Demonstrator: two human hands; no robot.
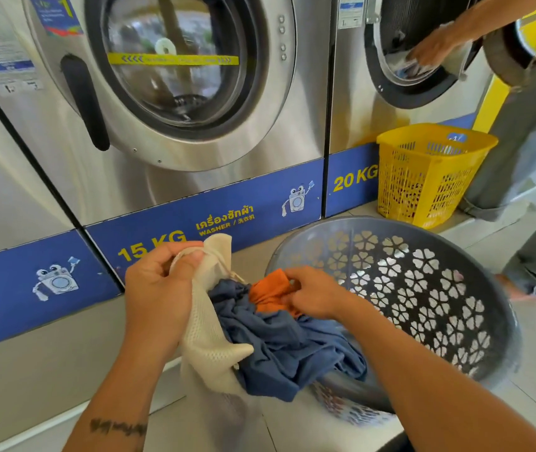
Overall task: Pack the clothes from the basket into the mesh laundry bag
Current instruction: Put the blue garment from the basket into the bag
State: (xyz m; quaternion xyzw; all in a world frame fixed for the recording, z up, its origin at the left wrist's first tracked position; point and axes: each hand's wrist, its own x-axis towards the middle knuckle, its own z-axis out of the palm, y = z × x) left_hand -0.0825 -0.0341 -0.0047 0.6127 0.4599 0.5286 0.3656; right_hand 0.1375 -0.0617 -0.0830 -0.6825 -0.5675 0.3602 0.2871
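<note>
Left hand [159, 288]: clamped on the rim and drawstring of the cream mesh laundry bag [208, 334], holding the mouth open.
Right hand [312, 293]: pinching an orange garment [268, 293] at the bag's mouth.
Clothes: a blue garment [286, 347] spills between the bag and the tilted grey basket [423, 288], to the right.
Doing it well: keep the mouth stretched wide, push the orange piece deep, then gather the loose blue folds so nothing snags on the cord.
Surface: pale tiled floor [32, 370].
Room: laundromat; steel washers [178, 93] far, a yellow basket [429, 174] far right, another person [521, 158] beside it.
</note>
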